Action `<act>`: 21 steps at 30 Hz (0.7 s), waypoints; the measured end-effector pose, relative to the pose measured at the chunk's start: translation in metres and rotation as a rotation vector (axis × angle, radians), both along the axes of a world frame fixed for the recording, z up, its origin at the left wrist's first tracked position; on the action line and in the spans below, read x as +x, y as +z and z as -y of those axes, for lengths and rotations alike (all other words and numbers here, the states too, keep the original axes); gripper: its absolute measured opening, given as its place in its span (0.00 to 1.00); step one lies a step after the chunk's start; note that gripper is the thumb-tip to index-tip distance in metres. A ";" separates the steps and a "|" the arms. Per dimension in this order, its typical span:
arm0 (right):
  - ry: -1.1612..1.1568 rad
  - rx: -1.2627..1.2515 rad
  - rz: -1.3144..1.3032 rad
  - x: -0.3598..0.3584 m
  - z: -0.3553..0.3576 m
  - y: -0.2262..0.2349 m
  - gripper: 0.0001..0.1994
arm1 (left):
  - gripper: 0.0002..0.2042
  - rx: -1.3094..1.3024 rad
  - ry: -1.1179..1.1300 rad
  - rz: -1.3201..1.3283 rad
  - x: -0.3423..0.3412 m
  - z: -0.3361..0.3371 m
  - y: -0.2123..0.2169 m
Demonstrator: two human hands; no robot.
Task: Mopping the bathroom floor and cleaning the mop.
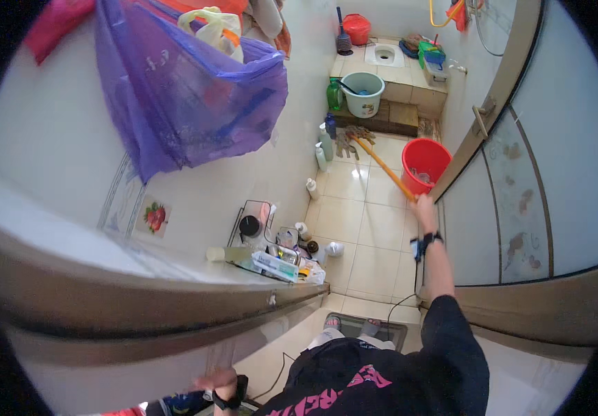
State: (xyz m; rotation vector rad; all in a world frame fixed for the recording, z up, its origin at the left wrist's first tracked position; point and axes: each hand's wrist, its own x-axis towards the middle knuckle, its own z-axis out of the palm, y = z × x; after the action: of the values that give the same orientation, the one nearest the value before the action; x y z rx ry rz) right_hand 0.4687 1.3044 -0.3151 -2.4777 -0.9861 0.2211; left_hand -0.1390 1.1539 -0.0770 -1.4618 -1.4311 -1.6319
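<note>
My right hand [424,212] is closed around the end of the orange handle [385,168] of a mop. The handle slopes away to the left, down to the stringy grey-brown mop head [349,141] on the tiled floor. Close to my right hand stands a red bucket [425,163] with something pale inside, hard to make out. My left hand [220,383] is low at the left, beside the door frame, and holds nothing I can see. Its fingers look stretched out, slightly blurred; whether they touch the frame I cannot tell.
Bottles [322,154] line the left wall. A pale bucket [363,95] stands before a raised step with a squat toilet [385,55]. A wire rack [271,243] of toiletries and a purple plastic bag [188,97] are on the left. A glass door [521,187] is at right.
</note>
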 end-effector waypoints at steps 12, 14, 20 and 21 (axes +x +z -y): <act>-0.045 0.019 -0.393 -0.064 0.267 -0.047 0.23 | 0.17 0.000 -0.053 0.055 0.005 -0.011 0.003; -0.044 0.124 -0.510 -0.044 0.269 -0.044 0.23 | 0.17 -0.006 -0.053 0.046 0.006 -0.010 0.004; -0.054 0.119 -0.300 -0.002 0.178 0.032 0.17 | 0.17 -0.042 -0.025 0.024 0.005 -0.001 0.005; -0.003 0.070 -0.186 0.000 0.157 0.048 0.16 | 0.17 -0.049 -0.023 0.017 0.005 0.000 0.005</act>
State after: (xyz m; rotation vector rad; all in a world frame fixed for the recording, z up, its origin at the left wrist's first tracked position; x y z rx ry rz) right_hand 0.4684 1.1479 -0.2667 -2.3465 -0.8961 0.4009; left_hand -0.1344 1.1542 -0.0719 -1.5006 -1.4786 -1.6372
